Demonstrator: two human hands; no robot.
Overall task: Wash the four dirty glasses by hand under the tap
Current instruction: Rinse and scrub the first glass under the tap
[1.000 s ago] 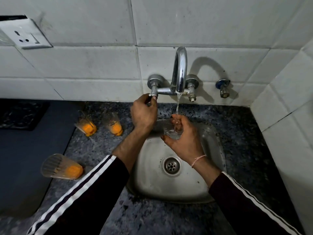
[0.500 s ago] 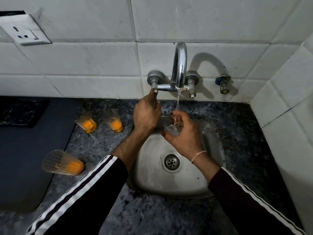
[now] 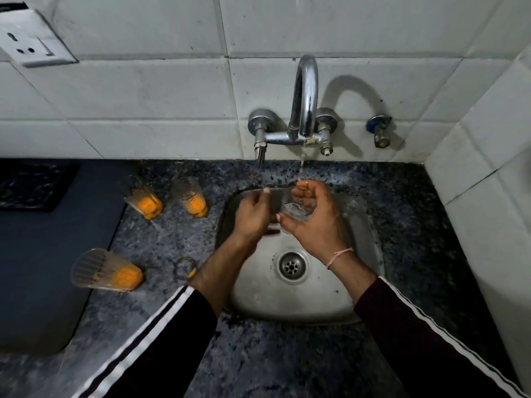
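Fingers of my right hand (image 3: 316, 222) wrap the glass (image 3: 294, 212), mouth up under the tap (image 3: 306, 96); left hand (image 3: 253, 214) spread, empty, just left, nearer.

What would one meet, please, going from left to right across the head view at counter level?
Tipped ribbed glass with orange residue → leaning orange-stained glass → second orange-stained glass → left hand → clear glass in the right hand's grip → steel sink's right rim.
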